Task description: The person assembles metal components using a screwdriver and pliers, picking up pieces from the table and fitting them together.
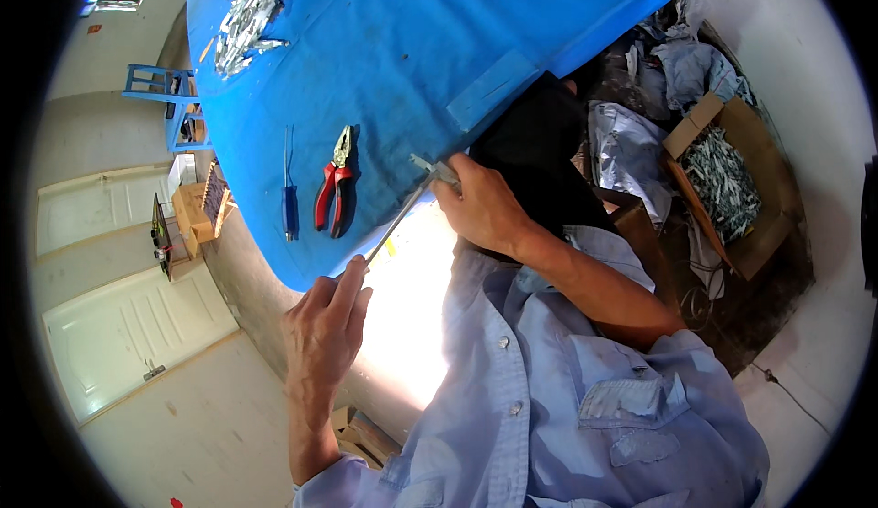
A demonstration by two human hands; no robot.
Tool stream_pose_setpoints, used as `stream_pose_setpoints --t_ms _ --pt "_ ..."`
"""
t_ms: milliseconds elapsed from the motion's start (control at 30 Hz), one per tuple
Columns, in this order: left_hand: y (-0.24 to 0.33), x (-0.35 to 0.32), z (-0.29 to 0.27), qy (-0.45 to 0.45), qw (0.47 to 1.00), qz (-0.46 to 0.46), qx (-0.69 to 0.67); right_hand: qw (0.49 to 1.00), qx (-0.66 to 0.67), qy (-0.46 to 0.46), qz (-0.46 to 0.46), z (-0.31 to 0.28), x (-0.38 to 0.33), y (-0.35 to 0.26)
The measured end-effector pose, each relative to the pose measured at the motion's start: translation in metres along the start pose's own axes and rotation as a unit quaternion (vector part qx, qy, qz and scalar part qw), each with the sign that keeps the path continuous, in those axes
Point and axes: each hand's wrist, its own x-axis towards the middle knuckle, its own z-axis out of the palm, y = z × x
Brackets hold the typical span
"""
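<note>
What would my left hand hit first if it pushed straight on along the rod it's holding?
Following the rod, your left hand would probably first meet the small grey piece held in your right hand. The rod's far end appears to be at it, though depth and contact are unclear.

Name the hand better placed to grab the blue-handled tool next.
Probably the left hand: it's nearer the blue-handled tool, though gripping a rod. The right hand, farther, holds a metal piece.

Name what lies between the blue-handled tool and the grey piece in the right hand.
In the head view, the red-handled pliers lie between the blue-handled tool and the grey piece.
</note>
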Motion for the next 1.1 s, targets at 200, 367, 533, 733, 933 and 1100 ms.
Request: stream_pose_setpoints --t_ms 200,367,533,733,933,1100 --pt "0.012 -0.01 0.009 -0.006 0.998 -0.041 -0.055 1.0 -0.011 0.001 -0.001 -0.002 0.001 -0.005" --pt "0.023 -0.009 0.006 -0.013 0.995 -0.067 -0.071 1.0 -0.017 -0.005 -0.012 -0.006 0.0 -0.009" --pt "0.025 -0.013 0.012 0.018 0.996 -0.063 -0.064 0.999 -0.026 0.007 -0.018 -0.004 0.0 -0.007" --pt "0.024 -0.012 0.015 0.028 0.996 -0.06 -0.066 1.0 -0.014 0.005 -0.016 -0.005 0.001 -0.004" --pt "0.024 -0.01 0.019 0.014 0.991 -0.085 -0.099 1.0 0.006 -0.02 -0.007 -0.007 0.001 -0.003" --pt "0.018 -0.012 0.025 0.026 0.986 -0.089 -0.136 0.999 0.024 -0.034 -0.024 -0.005 0.005 0.007"
